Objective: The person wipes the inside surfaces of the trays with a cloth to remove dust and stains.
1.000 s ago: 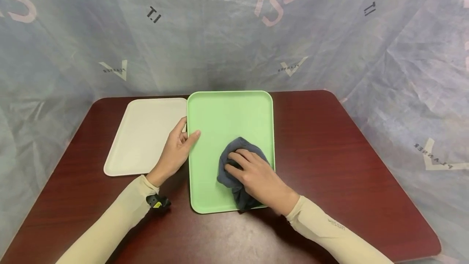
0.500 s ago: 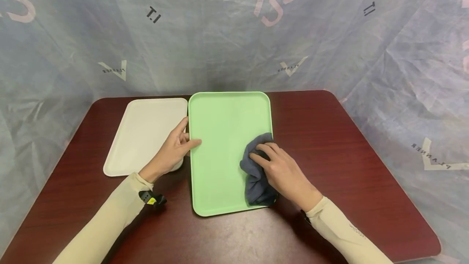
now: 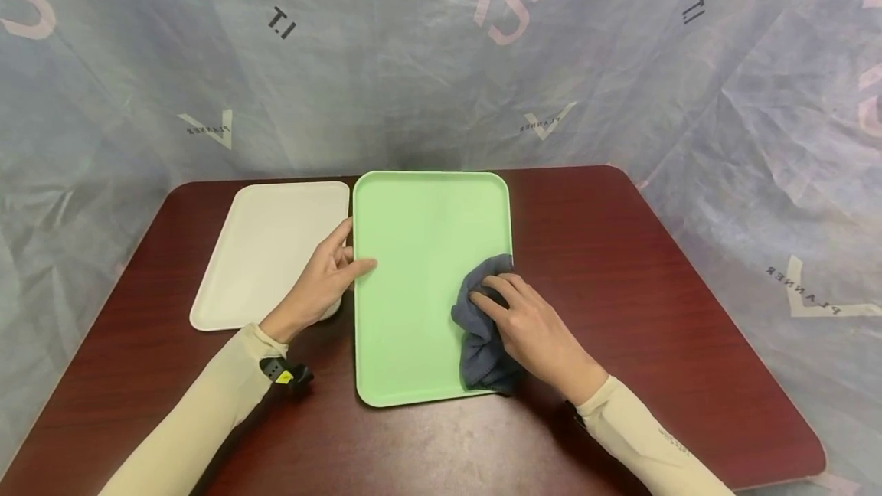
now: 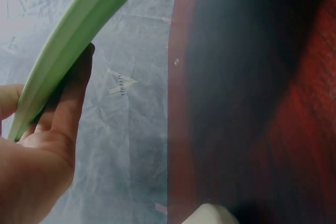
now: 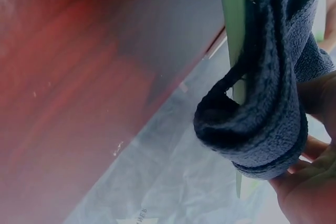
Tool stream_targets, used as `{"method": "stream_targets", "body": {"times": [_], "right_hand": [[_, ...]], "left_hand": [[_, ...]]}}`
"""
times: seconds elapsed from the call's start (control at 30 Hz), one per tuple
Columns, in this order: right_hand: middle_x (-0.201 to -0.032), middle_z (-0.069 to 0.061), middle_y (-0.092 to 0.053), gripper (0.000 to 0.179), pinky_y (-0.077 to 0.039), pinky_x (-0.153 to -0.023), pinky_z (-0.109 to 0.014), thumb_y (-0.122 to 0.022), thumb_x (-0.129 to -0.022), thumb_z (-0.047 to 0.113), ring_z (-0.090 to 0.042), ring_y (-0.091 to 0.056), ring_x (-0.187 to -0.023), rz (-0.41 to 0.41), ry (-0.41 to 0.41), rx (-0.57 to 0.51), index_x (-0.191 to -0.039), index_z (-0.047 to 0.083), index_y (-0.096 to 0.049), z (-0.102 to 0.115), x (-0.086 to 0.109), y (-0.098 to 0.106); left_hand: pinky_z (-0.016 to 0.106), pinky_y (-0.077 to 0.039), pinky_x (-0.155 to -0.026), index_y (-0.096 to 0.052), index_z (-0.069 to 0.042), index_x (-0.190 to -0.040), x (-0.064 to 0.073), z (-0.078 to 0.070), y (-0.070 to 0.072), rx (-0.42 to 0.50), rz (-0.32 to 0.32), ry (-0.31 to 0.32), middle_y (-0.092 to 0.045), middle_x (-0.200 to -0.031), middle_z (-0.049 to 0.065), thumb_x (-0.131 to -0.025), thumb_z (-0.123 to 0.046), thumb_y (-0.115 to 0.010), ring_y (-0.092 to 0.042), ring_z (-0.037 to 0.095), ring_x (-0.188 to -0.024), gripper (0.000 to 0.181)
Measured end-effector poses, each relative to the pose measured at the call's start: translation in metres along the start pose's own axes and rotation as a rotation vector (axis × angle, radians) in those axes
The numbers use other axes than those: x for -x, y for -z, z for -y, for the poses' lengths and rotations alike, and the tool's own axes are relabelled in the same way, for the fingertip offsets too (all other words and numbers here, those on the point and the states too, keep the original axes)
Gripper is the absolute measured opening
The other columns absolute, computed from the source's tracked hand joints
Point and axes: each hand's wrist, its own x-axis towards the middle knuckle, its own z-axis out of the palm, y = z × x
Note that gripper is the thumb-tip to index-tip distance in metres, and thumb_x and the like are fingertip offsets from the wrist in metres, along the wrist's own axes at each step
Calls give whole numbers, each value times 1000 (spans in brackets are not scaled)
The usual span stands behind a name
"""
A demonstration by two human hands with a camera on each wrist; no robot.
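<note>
Over a dark red surface, a hand holds a green tray and a hand holds a cloth

The green tray is in the middle, in front of the person, held up off the surface. It has round corners and a low rim all the way around. Most of its smooth, flat inside shows.

The left hand grips the tray by its left side. The thumb is on top, just inside the rim, and the other fingers are underneath. The left wrist view shows those fingers under the green edge.

The right hand holds a blue-gray cloth, with its fingers bent into it. The cloth is bunched up and full of folds. Part of it lies inside the green tray, on the right side near the person. It covers the near right corner and goes over the rim. The right wrist view shows a fat, fuzzy fold hanging around the tray's edge.

A white tray lies flat on the surface, just to the left of the green one. It has a low rim and round corners too. The left hand and wrist hide its near right corner.
</note>
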Motion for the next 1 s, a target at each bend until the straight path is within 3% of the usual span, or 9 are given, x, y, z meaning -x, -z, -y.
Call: {"method": "stream_targets", "body": {"times": [0.5,0.77,1.0], "right_hand": [[-123,-16,-57,41,-45,-99,-38,-59,-83,-13,-32,-50,-115,-13,28,-31,-119,5,-68,15,4,-6],[-123,-15,-58,43,-43,-102,-37,-66,-79,-12,-32,-51,-116,-13,112,-23,-118,5,-67,27,-16,-10],[-124,-12,-58,34,-42,-102,-34,-69,-84,-6,-29,-50,-116,-26,190,5,-115,8,-68,46,-46,-14]], "left_hand": [[31,-54,-63,-25,-22,-159,0,1,1,-3,4,-32,-72,-101,20,-100,-6,-58,-71,22,-80,69],[37,-58,-73,-23,-20,-159,2,2,0,45,25,-41,-71,-106,23,-101,-3,-57,-72,25,-86,70],[40,-58,-75,-24,-23,-159,7,-2,-4,57,12,-34,-68,-112,27,-101,-3,-56,-72,28,-90,68]]}}
